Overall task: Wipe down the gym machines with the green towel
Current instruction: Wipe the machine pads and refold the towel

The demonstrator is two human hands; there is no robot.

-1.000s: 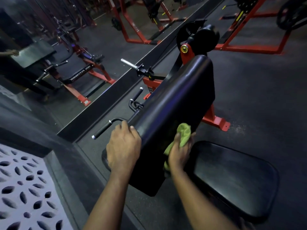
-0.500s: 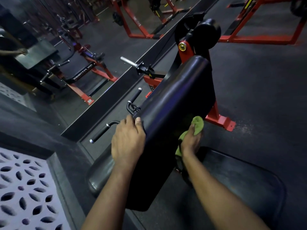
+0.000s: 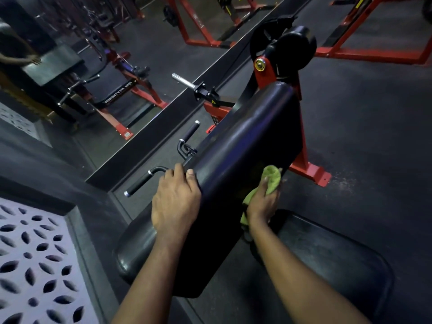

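Note:
A red-framed gym machine stands in front of me with a long black padded rest [image 3: 245,146] slanting up and away. My right hand [image 3: 263,202] grips the bunched green towel [image 3: 272,178] and presses it against the pad's right face, near its lower edge. My left hand [image 3: 174,199] lies over the pad's left upper edge, fingers curled round it. Below the right hand sits the black seat pad [image 3: 327,260].
Black grip handles [image 3: 140,183] and a chrome weight peg [image 3: 183,81] stick out left of the pad. A wall mirror [image 3: 93,66] on the left reflects the machine. More red frames [image 3: 374,50] stand at the back on dark rubber floor. A patterned white panel [image 3: 30,260] is at lower left.
My right hand has slid the green towel up and to the right along the pad's face. My left hand has stayed on the pad's edge.

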